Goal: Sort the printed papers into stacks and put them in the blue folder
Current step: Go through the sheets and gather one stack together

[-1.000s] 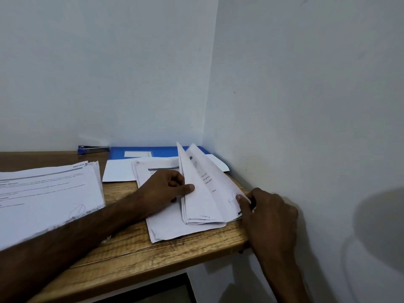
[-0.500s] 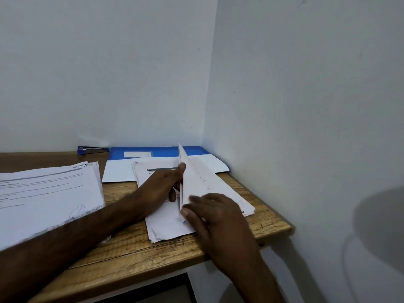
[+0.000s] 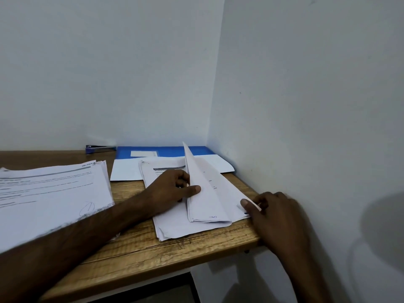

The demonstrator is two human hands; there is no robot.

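Head view: the working stack of printed papers (image 3: 175,226) lies at the near right corner of the surface (image 3: 153,254). Its long axis runs from the near edge toward the far edge, leaning a little left at the far end. The left hand (image 3: 172,189) grips a lifted sheaf (image 3: 203,193) of turned pages, thumb across its face and fingers curled behind, so the sheaf stands on edge above the stack. The right hand (image 3: 277,215) sits at the right edge of the surface, thumb and forefinger pinching the near right corner of a loose page.

The coming move likely turns on that corner: it lies to the right of the sheaf and touches the right fingers, so the right hand is the nearer one to peel the next page.

The blue folder (image 3: 166,150) lies flat beyond the stack at the far right corner, a white sheet (image 3: 124,173) overlapping it. A second stack (image 3: 50,193) rests well apart at the left edge.
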